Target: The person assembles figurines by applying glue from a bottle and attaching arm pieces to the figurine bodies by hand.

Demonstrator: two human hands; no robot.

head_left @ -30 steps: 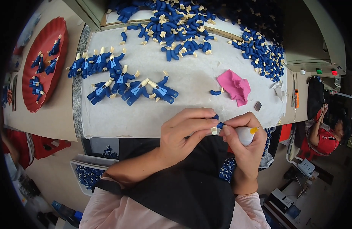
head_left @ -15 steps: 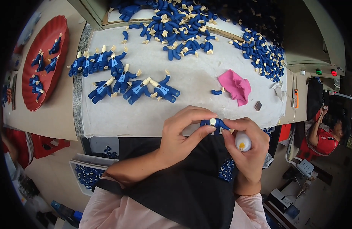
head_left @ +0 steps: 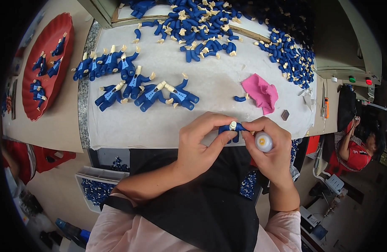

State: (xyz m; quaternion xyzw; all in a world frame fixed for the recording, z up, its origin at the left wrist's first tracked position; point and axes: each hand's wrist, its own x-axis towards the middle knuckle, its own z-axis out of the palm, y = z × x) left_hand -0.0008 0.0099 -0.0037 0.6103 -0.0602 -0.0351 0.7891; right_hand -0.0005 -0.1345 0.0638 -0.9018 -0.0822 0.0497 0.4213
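Just past the table's near edge, my left hand (head_left: pixel 199 140) pinches a small blue headless figure (head_left: pixel 234 138) with a cream neck. The fingers of my right hand (head_left: pixel 274 153) press at the figure's right-side arm. That hand also wraps round a small white bottle (head_left: pixel 264 143), its yellowish tip facing up. Parts of the figure are hidden behind my fingers. A loose blue arm (head_left: pixel 240 99) with a cream hand lies beside a crumpled pink cloth (head_left: pixel 264 95). To the left, several headless blue figures with arms (head_left: pixel 136 82) rest on the white-covered table (head_left: pixel 202 88).
Loose blue arms (head_left: pixel 202 31) are heaped at the back, with another heap (head_left: pixel 291 56) at the right. A red scalloped tray (head_left: pixel 29 94) with figures stands left. A dark hexagonal piece (head_left: pixel 285 114) lies near the cloth. An orange-handled tool (head_left: pixel 326 108) and a seated person (head_left: pixel 352 147) are right.
Both hands have shifted slightly up with the figure, which now stands more upright. The bottle in my right hand has tilted and moved up a little.
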